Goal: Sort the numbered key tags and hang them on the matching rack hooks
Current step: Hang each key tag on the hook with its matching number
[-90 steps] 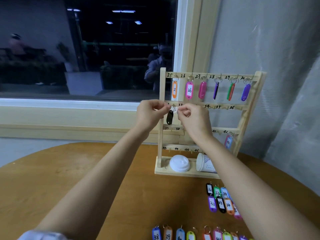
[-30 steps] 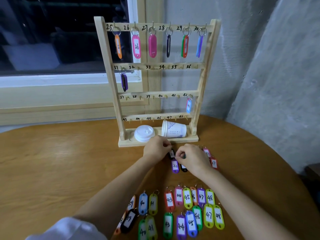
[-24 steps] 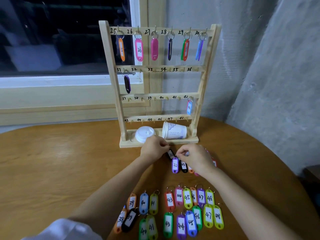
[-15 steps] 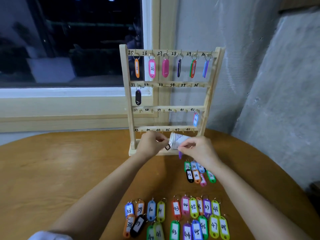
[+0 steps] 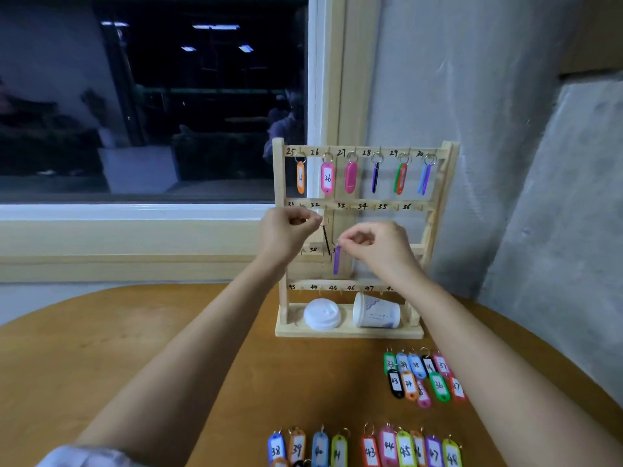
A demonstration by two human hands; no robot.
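Note:
A wooden key rack [image 5: 438,210] stands at the table's far edge, with hooks numbered 25 upward. Its top row holds several coloured tags. My left hand [image 5: 286,234] pinches the ring of a black tag [image 5: 326,242], seen edge-on, just under the 32 mark of the second row. My right hand [image 5: 377,247] pinches the top of a purple tag [image 5: 337,261] that dangles below it in front of the third row. Loose numbered tags lie in a cluster [image 5: 421,375] at the right and in a row [image 5: 371,449] along the near edge.
A white lid [image 5: 322,314] and a tipped paper cup [image 5: 376,311] lie on the rack's base. The round wooden table [image 5: 135,358] stands against a window sill and a grey wall on the right.
Both hands picked a black and a purple tag from the table cluster and rose from the rack's base to its second row. The view tilted upward.

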